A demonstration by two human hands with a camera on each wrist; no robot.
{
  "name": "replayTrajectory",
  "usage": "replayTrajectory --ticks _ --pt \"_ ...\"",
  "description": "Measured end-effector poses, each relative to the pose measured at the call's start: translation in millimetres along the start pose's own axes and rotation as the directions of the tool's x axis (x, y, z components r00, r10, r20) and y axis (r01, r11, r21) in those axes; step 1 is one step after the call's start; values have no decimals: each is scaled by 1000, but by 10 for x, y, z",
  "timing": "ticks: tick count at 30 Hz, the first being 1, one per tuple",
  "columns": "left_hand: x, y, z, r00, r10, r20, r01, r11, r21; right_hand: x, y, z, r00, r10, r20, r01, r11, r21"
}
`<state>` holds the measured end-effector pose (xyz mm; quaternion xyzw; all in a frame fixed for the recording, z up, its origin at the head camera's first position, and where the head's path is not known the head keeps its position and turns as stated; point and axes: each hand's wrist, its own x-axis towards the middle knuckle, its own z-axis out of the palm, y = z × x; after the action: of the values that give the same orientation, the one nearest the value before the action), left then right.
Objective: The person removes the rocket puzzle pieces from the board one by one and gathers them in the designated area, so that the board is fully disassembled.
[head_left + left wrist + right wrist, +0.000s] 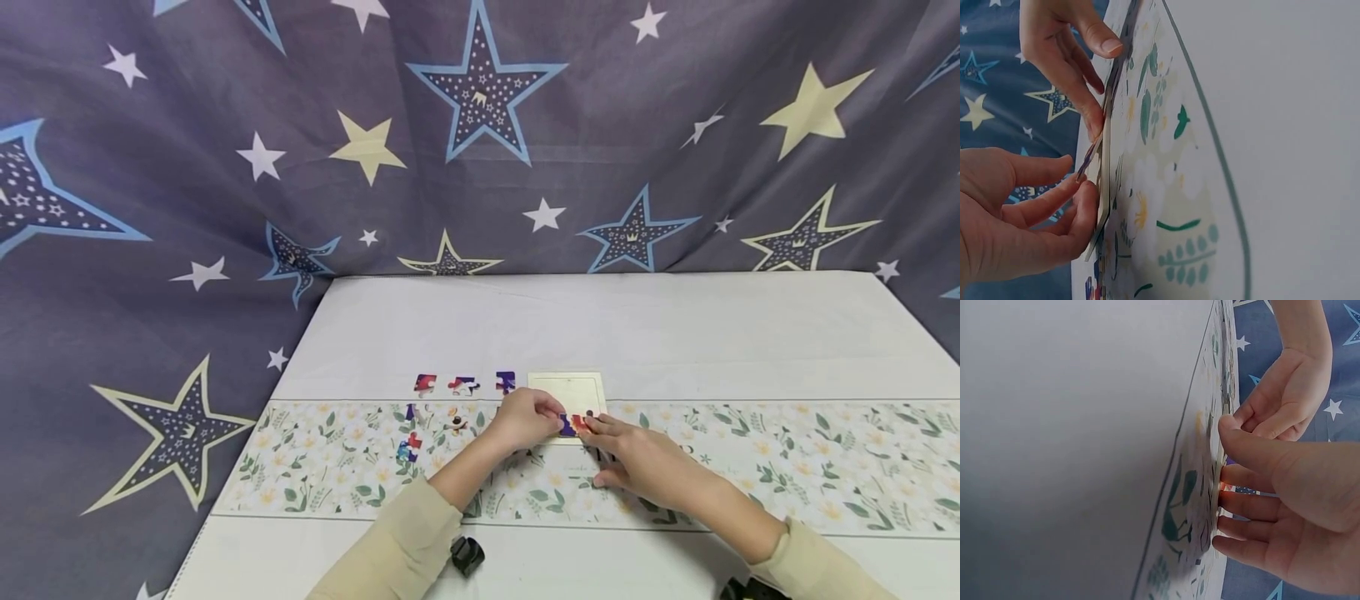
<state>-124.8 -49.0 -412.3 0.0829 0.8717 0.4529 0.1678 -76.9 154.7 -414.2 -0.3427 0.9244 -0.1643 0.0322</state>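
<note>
A cream puzzle board (566, 390) with a raised border lies on the floral strip of the table. My left hand (525, 419) pinches a purple puzzle piece (567, 426) at the board's near edge. In the left wrist view that puzzle piece (1088, 159) is tilted up off the board between thumb and fingers. My right hand (651, 465) rests palm down over the near right corner, and its nearly straight fingers press a red and orange puzzle piece (580, 423) there. In the right wrist view the right fingers (1250, 506) extend to the board, side by side.
Left of the board lie several loose pieces: a red one (425, 382), a red and white one (464, 386), a purple one (506, 382) and a blue and red one (409, 447). A black object (467, 555) sits by the left forearm. Behind the table hangs a star-patterned curtain (570, 150).
</note>
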Motion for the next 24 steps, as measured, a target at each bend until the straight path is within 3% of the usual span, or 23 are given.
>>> replayTrajectory --ticks 11,18,24 --pt "41 -26 19 997 -49 -56 45 997 -69 -8 -1 19 1000 -2 -10 2 1000 -1" --pt "51 -19 -178 993 -53 -106 42 994 -102 -2 -3 14 1000 -8 13 9 1000 -15" --pt "37 -18 -347 994 -56 -92 45 991 -123 -7 -5 6 1000 3 14 -3 1000 -17"
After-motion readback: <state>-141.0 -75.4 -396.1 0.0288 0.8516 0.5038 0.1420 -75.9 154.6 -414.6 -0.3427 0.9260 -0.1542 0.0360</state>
